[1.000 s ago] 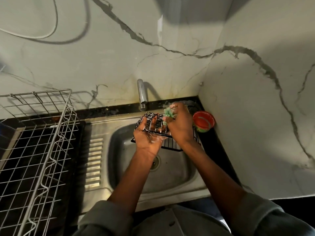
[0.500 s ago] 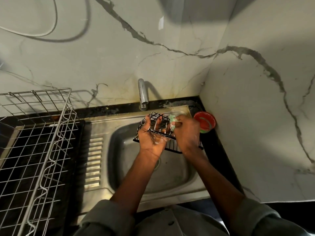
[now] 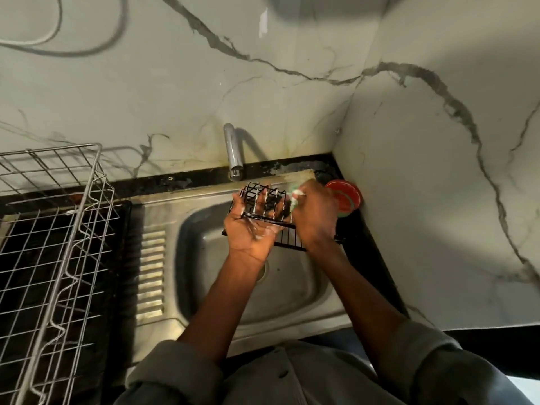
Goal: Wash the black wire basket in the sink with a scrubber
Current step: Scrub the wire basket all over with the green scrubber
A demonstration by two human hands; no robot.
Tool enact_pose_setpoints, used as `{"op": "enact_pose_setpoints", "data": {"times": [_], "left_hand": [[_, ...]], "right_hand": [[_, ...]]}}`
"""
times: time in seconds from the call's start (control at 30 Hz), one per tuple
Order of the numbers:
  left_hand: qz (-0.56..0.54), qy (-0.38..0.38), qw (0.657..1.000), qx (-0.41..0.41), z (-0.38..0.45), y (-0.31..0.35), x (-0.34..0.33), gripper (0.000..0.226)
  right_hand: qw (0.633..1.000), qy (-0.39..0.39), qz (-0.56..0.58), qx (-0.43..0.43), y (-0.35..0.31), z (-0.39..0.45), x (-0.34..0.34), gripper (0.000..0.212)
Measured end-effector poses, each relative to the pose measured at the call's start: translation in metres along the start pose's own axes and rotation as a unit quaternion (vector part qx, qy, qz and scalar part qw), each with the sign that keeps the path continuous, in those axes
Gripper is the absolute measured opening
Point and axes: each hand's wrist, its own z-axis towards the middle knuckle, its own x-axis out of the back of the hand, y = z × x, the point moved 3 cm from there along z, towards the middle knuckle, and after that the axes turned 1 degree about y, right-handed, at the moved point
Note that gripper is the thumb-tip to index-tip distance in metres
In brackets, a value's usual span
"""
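Black wire makes up the small basket (image 3: 264, 200), which is held above the back right part of the steel sink (image 3: 204, 258), a little right of the frame's centre and just below the tap (image 3: 233, 153). The left hand (image 3: 248, 232) grips it from the near side, palm up, with its fingers (image 3: 257, 201) curled up through the wires; white foam clings to the wires and to the palm. The right hand (image 3: 314, 213) is closed around a green and white scrubber (image 3: 295, 197), pressing it against the right end of the basket. That hand is blurred, so how its fingers lie on the scrubber cannot be told exactly. A flat stretch of the basket's black grid shows below and between the two hands.

Just right of the right hand, on the dark counter edge in the corner of the walls, sits a round red tub (image 3: 346, 197), partly hidden by the knuckles. The sink's ribbed drainboard (image 3: 152, 267) lies left of the bowl. At the left of the frame stands a large silver wire rack (image 3: 67, 229) on a dark counter. Pale marble-patterned wall (image 3: 292, 97) with dark veins fills the upper half, and a cable (image 3: 58, 30) loops across the upper left corner. Grey sleeves (image 3: 175, 375) show at the bottom edge.
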Motion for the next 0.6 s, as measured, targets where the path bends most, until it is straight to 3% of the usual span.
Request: {"op": "enact_pose_setpoints", "data": {"times": [0.1,0.17,0.33,0.4,0.5,0.6], "left_hand": [[0.010,0.010,1.000,0.011,-0.001,-0.006,0.001,0.040],[0.021,0.006,1.000,0.011,-0.005,-0.013,-0.004,0.038],[0.013,0.007,1.000,-0.010,-0.005,-0.009,-0.004,0.038],[-0.009,-0.005,1.000,-0.010,-0.001,-0.001,-0.001,0.031],[-0.011,0.001,1.000,-0.007,0.001,0.008,0.002,0.030],[-0.013,0.014,1.000,-0.006,-0.005,0.010,0.001,0.033]], "right_hand": [[0.997,-0.016,0.001,-0.072,0.017,-0.007,-0.003,0.036],[0.998,-0.005,0.028,-0.061,0.004,-0.010,-0.004,0.037],[0.984,-0.035,0.098,0.143,-0.056,-0.017,0.000,0.022],[0.982,-0.045,0.082,0.165,-0.041,-0.018,0.000,0.025],[0.996,-0.037,0.063,0.046,0.014,-0.007,0.001,0.031],[0.995,-0.024,0.013,-0.098,0.058,-0.003,0.006,0.013]]}}
